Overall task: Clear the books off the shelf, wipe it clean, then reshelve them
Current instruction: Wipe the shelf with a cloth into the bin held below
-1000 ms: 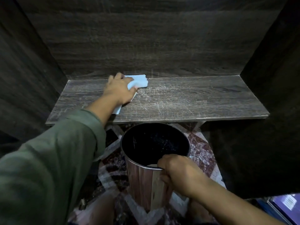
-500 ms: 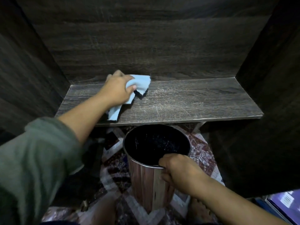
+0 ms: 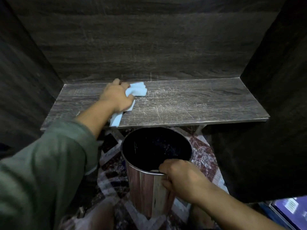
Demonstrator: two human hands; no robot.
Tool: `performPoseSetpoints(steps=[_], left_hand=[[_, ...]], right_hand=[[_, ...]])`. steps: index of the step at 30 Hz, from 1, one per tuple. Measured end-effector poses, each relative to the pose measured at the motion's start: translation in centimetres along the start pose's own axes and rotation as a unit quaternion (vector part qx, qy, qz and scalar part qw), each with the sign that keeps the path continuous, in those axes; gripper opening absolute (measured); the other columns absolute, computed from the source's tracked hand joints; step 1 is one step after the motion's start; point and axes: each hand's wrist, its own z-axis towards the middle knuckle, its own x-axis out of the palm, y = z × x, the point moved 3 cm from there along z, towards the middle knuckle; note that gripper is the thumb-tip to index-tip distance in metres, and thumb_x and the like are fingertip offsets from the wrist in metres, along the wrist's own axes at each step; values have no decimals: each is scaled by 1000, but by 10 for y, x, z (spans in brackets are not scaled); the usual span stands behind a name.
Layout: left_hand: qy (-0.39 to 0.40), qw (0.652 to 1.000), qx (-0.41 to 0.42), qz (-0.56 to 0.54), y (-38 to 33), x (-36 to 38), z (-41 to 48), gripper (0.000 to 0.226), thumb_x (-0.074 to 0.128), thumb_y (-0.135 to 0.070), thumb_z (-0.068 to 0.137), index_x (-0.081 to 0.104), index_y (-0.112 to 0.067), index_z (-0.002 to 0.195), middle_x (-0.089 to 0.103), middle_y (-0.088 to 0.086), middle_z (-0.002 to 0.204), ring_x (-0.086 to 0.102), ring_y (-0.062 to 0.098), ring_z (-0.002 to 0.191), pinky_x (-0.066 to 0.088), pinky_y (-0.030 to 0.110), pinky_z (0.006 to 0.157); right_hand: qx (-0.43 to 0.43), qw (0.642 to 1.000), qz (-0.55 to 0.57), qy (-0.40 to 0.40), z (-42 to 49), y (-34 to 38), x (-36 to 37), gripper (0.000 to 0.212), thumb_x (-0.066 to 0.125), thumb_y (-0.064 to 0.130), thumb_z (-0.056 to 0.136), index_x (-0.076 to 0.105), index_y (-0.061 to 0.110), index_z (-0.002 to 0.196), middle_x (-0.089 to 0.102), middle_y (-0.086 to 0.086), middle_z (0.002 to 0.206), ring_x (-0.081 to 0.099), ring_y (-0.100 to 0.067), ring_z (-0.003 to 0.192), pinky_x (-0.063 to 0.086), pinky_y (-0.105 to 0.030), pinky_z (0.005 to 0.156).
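Observation:
The dark wooden shelf (image 3: pixel 191 103) is bare and shows pale scratches and dust marks. My left hand (image 3: pixel 116 97) grips a crumpled light blue cloth (image 3: pixel 137 91) and presses it on the shelf left of centre, near the back wall. One tail of the cloth reaches the shelf's front edge. My right hand (image 3: pixel 181 178) holds the near rim of a round wood-patterned bin (image 3: pixel 146 185) with a black inside, just below the shelf's front edge. Purple books (image 3: pixel 290 211) lie at the lower right corner.
Dark wooden side walls (image 3: pixel 274 80) close the shelf on both sides, with a back panel behind. A patterned rug (image 3: pixel 202 156) covers the floor under the bin.
My left hand lifted the cloth, then brought it back down bunched up on the shelf, a little further right. My right hand stays on the bin's rim.

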Motion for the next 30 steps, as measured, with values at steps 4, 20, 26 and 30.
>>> performPoseSetpoints(steps=[4,20,26,30], left_hand=[[86,988,116,-58,-16,-8,-53,35,46,-44,81,61,-23,105,50,3,103,53,28,106,41,32,90],[181,959,188,-115,-32,-16,-88,19,58,-28,95,67,-22,111,65,-5,109,58,15,104,42,32,93],[27,960,251,-125,-31,-51,-67,34,65,-14,90,65,-24,122,60,-3,128,50,19,120,30,27,104],[13,965,260,-25,-30,-31,-61,51,63,-18,90,50,-30,139,36,-3,153,22,26,145,20,43,117]], right_hand=[[3,1000,-4,0,-1,0,1,16,56,25,87,58,18,102,57,0,111,56,-27,109,45,-34,79],[-10,1000,-28,-4,2,3,4,18,60,25,84,59,18,101,59,-3,111,57,-30,108,48,-34,80],[-6,999,-35,0,4,7,4,16,59,24,85,59,17,99,59,-2,109,58,-30,106,50,-37,80],[-9,1000,-29,-7,7,10,2,9,57,20,83,58,16,91,59,-5,104,59,-33,101,50,-37,76]])
